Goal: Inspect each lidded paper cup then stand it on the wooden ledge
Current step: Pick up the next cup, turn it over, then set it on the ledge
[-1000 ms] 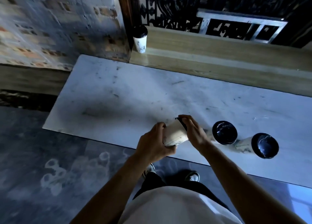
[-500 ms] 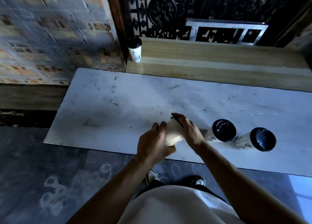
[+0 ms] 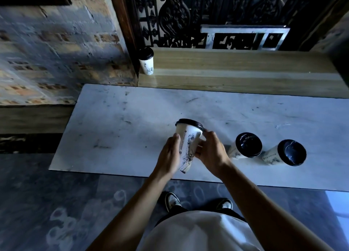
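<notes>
Head view: cup (image 3: pixel 188 146), lid up and tilted, is lifted above the worktop's (image 3: pixel 132 118) near edge, left hand (image 3: pixel 169 156) cupping its side, right hand (image 3: pixel 210 152) pinching near the rim, seemingly for inspection. Two cups (image 3: pixel 245 146) wait rightward; one (image 3: pixel 147 62) stands at the ledge's (image 3: pixel 226 69) left end.

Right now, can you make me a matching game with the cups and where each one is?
Things:
1. cup with the drawing facing up
2. cup by the dark post
3. two cups on the right
4. left hand

Places:
A. standing on the wooden ledge
B. held between both hands, above the marble slab
C. standing on the marble slab
D. against the left side of the held cup

Pairs: 1-B, 2-A, 3-C, 4-D
</notes>
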Action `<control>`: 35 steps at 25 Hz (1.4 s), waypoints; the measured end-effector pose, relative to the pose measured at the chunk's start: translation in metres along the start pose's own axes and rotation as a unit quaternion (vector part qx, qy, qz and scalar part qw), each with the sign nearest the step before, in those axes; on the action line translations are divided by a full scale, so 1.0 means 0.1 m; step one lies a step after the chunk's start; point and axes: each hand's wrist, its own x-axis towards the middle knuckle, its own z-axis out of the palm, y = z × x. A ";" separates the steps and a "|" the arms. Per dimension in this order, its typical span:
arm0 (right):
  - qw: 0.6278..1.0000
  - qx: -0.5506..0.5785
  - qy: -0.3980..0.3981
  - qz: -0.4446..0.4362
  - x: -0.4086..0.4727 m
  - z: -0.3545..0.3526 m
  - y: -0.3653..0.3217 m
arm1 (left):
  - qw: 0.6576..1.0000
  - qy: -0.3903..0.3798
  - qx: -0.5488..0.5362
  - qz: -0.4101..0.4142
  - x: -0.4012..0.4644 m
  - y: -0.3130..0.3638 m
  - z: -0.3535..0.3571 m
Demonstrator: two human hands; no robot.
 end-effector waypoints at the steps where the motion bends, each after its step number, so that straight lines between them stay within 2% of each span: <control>1: 1.000 -0.001 0.002 0.003 -0.02 0.01 0.02 | 0.999 0.002 -0.028 -0.017 -0.01 -0.02 0.02; 5: 0.999 -0.043 -0.024 -0.014 -0.07 -0.01 0.13 | 0.991 0.004 -0.100 -0.086 -0.04 -0.03 0.04; 9: 0.997 -0.060 -0.034 -0.029 -0.12 0.00 0.11 | 0.995 0.029 -0.042 -0.090 -0.12 0.05 0.04; 12: 0.995 -0.085 -0.025 -0.037 -0.11 -0.04 0.09 | 0.997 0.071 0.021 -0.019 -0.10 0.01 0.03; 15: 0.992 -0.114 -0.020 -0.051 -0.11 -0.07 0.05 | 0.982 0.172 0.019 0.074 -0.09 -0.03 -0.01; 18: 0.990 -0.121 -0.031 -0.064 -0.17 -0.05 -0.04 | 0.968 0.182 0.044 0.168 -0.13 0.00 -0.01; 22: 0.986 -0.122 -0.075 -0.086 -0.15 -0.10 -0.10 | 0.972 0.171 0.031 0.157 -0.13 0.05 -0.01; 30: 0.989 -0.109 -0.054 -0.088 -0.12 -0.18 -0.10 | 0.970 0.184 0.000 0.159 -0.15 0.00 -0.03; 35: 0.984 -0.115 -0.084 -0.110 -0.17 -0.18 -0.10 | 0.967 0.193 -0.002 0.167 -0.17 0.02 -0.07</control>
